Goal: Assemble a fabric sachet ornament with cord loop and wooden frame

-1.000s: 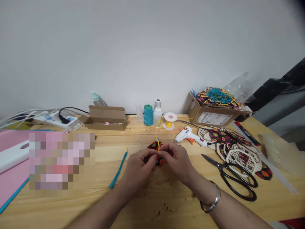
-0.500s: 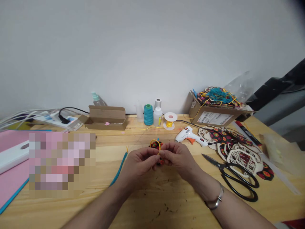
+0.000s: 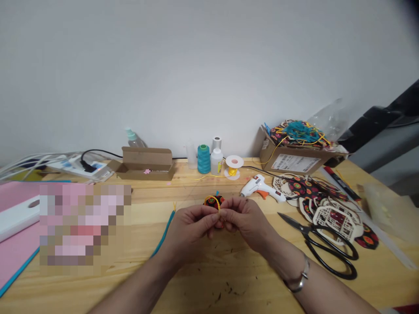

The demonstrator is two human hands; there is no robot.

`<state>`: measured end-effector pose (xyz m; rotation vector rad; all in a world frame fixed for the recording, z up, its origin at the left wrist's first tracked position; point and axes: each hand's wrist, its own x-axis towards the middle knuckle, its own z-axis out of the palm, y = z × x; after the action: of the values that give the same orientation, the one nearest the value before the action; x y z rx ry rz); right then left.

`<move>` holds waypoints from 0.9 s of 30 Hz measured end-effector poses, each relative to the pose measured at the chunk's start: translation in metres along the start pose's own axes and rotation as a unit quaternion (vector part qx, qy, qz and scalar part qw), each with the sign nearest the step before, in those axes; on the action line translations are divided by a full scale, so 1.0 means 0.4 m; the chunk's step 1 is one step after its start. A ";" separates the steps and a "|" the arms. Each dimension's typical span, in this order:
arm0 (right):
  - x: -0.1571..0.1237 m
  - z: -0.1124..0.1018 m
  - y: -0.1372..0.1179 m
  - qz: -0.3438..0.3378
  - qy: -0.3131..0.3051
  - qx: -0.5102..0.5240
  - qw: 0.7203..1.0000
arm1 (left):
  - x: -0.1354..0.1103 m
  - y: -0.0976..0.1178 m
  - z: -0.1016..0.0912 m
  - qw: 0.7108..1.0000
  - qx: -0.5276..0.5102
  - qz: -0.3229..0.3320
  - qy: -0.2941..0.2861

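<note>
While cord [image 3: 218, 204] in fingers [image 3: 234, 215], box-label [image 3: 294, 163] illegible

1. On my feed, yellow cord [image 3: 218, 203] crosses black fabric [image 3: 212, 202] with red and green rounds.
2. Bench [image 3: 255, 283], back edge: teal thread cone [image 3: 203, 159], white spool [image 3: 240, 162] wound yellow.
3. Toward the right edge I see black scissors [image 3: 305, 229], cream cutouts [image 3: 337, 222].

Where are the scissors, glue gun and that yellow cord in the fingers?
Yellow cord [image 3: 218, 203]: head view, curved part.
Black-handled scissors [image 3: 306, 229]: head view, at the pivot.
Hot glue gun [image 3: 260, 186]: head view, white body.
</note>
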<state>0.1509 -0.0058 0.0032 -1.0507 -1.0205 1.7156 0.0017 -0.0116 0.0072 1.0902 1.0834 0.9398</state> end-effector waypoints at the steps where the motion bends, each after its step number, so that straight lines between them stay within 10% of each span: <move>1: 0.000 0.000 -0.001 -0.001 -0.005 0.000 1.000 | 0.000 0.000 -0.001 1.000 0.001 0.000 -0.001; 22: 0.010 -0.012 -0.009 -0.010 0.007 -0.087 0.996 | 0.003 -0.004 -0.011 0.999 0.008 0.016 0.033; 27: -0.003 -0.010 -0.001 -0.143 0.090 -0.250 0.953 | 0.003 -0.004 -0.009 0.998 -0.001 -0.002 0.055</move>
<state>0.1550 -0.0059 0.0024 -1.2726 -1.4496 1.1261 -0.0013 -0.0102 0.0051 1.0441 1.1734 1.0079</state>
